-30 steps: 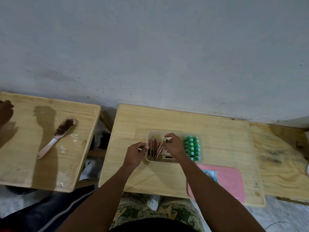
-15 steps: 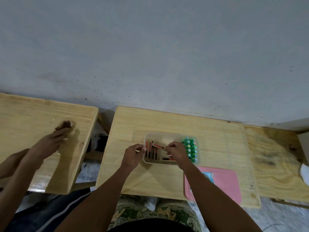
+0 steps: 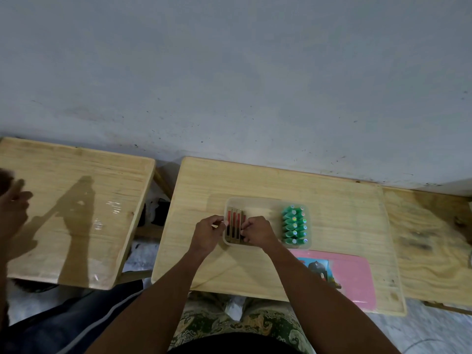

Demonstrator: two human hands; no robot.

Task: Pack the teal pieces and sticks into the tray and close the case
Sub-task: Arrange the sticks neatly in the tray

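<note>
A clear plastic tray (image 3: 258, 202) lies on the middle wooden table. Several teal pieces (image 3: 294, 224) stand packed in a row at its right end. Several red and brown sticks (image 3: 235, 222) lie side by side at its left end. My left hand (image 3: 207, 232) pinches the tray's left rim beside the sticks. My right hand (image 3: 256, 232) rests in the tray, its fingertips pressed against the right side of the sticks. The pink lid of the case (image 3: 353, 274), with a picture sticker, lies flat on the table to the right of my right forearm.
Another person's hand (image 3: 12, 200) hovers over the left wooden table (image 3: 76, 213). A third rough wooden board (image 3: 431, 241) adjoins on the right. A grey wall rises behind the tables. A gap with dark objects separates the left and middle tables.
The sticks went from lying crossed and loose to lined up at the tray's left end. The other person's hand took the brush off the left table and drew back to the left.
</note>
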